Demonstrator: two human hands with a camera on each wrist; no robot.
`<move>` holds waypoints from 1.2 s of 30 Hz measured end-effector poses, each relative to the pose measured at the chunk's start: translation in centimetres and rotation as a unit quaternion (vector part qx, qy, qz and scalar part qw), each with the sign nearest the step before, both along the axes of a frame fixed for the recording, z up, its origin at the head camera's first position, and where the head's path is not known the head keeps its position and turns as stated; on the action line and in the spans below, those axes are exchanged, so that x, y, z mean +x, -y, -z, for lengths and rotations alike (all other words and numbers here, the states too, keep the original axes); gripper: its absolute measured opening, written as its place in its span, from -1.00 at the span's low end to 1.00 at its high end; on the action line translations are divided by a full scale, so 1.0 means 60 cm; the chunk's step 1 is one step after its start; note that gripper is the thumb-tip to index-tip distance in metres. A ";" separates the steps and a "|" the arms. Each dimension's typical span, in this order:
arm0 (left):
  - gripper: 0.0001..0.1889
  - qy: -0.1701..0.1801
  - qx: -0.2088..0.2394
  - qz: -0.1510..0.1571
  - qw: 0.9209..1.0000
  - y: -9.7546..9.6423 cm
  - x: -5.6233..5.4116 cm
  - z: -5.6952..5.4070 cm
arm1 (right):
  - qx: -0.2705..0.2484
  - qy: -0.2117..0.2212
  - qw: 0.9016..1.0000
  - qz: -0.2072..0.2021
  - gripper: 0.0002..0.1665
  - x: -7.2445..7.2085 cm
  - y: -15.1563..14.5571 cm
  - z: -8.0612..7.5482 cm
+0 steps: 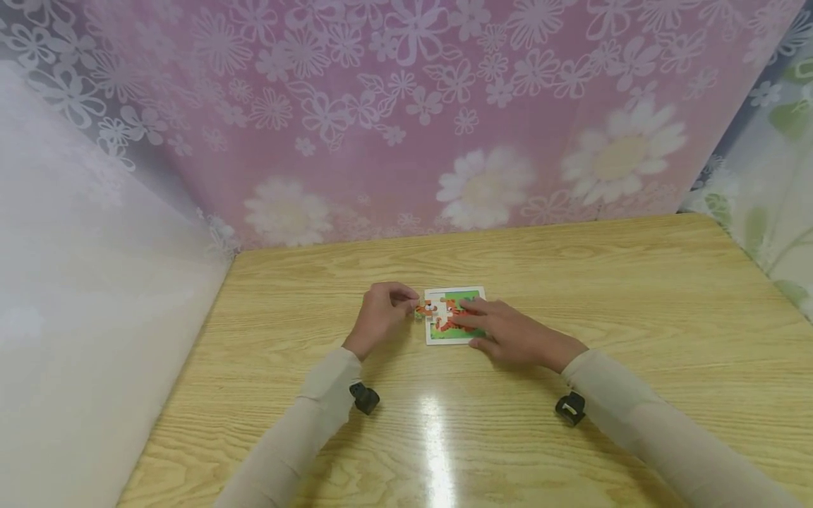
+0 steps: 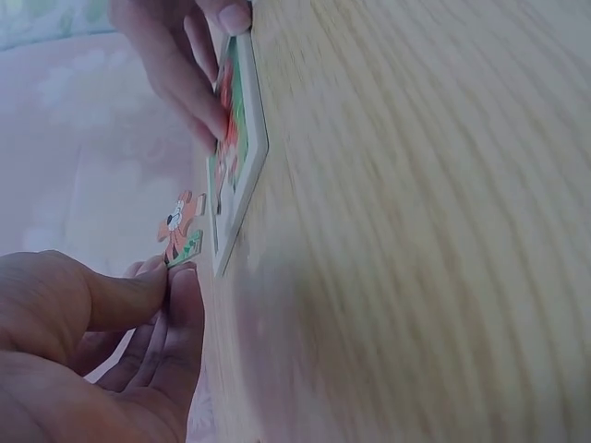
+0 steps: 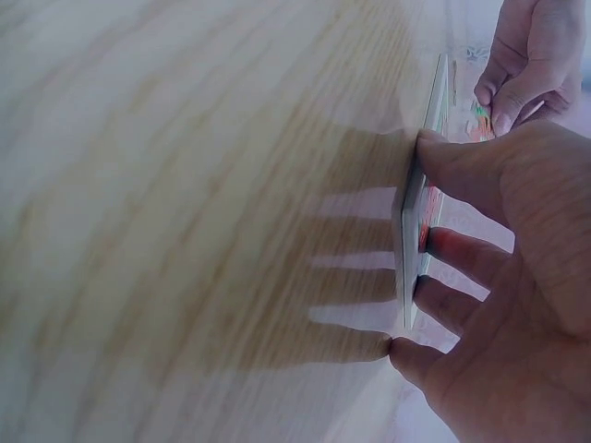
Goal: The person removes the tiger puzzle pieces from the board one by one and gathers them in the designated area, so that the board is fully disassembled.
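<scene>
A small jigsaw puzzle with a white frame (image 1: 444, 342) lies flat on the wooden table, showing an orange striped animal on green. My left hand (image 1: 382, 316) pinches a puzzle piece (image 2: 180, 220) between thumb and fingertips, just at the frame's left side. An orange animal face and some green are printed on that piece. Across the puzzle's right part rests my right hand (image 1: 517, 335), fingers spread over the picture and thumb at the near edge. In the right wrist view, the little finger of this hand (image 3: 517, 268) reaches the table beyond the frame.
The table (image 1: 571, 282) has a light wood grain and a bright reflection in front of the puzzle. A pink flowered curtain (image 1: 381, 141) hangs along its back edge, with pale sheets at the left (image 1: 95, 282) and right (image 1: 762, 197).
</scene>
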State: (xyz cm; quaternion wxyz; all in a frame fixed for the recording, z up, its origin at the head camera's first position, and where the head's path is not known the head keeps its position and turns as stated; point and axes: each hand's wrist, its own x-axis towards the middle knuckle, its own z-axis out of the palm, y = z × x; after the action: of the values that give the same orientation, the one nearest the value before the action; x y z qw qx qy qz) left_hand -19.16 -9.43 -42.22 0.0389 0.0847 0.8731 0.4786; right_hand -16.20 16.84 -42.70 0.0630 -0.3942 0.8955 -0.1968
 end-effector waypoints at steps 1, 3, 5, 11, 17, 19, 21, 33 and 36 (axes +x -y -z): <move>-0.92 0.001 -0.001 -0.003 1.000 0.005 0.000 0.000 | 0.000 -0.002 1.000 -0.002 -0.41 0.000 0.000 0.001; -0.92 0.007 0.002 -0.009 1.000 0.014 0.002 0.001 | 0.001 -0.007 1.000 -0.005 -0.41 -0.001 -0.001 0.002; -0.91 0.009 0.002 -0.014 1.000 0.023 0.004 0.000 | 0.003 -0.009 1.000 -0.006 -0.41 -0.001 -0.002 0.003; -0.90 0.001 -0.006 -0.027 1.000 0.049 0.008 0.000 | 0.001 -0.013 1.000 -0.008 -0.42 0.001 -0.002 0.003; -0.91 0.008 0.005 -0.042 0.999 0.073 0.009 0.003 | -0.004 -0.011 1.000 -0.007 -0.41 0.001 -0.003 0.004; -0.92 0.011 0.005 -0.045 0.999 0.081 0.010 0.003 | -0.004 -0.011 1.000 -0.007 -0.41 0.001 -0.003 0.004; -0.91 0.012 0.000 -0.047 0.999 0.089 0.012 0.004 | -0.004 -0.011 1.000 -0.007 -0.41 0.000 -0.003 0.004; -0.89 0.041 0.002 -0.062 0.997 0.127 0.019 -0.003 | -0.007 -0.014 1.000 -0.009 -0.43 0.000 -0.003 0.003; -0.89 0.047 0.001 -0.067 0.997 0.132 0.020 -0.004 | -0.008 -0.014 1.000 -0.009 -0.42 0.000 -0.003 0.004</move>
State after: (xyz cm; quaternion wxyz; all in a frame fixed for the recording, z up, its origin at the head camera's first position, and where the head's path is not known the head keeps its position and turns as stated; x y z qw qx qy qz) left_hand -17.93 -17.33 -41.98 0.0481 0.0033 0.8736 0.4842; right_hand -16.18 17.02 -42.92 0.0489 -0.4052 0.8912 -0.1980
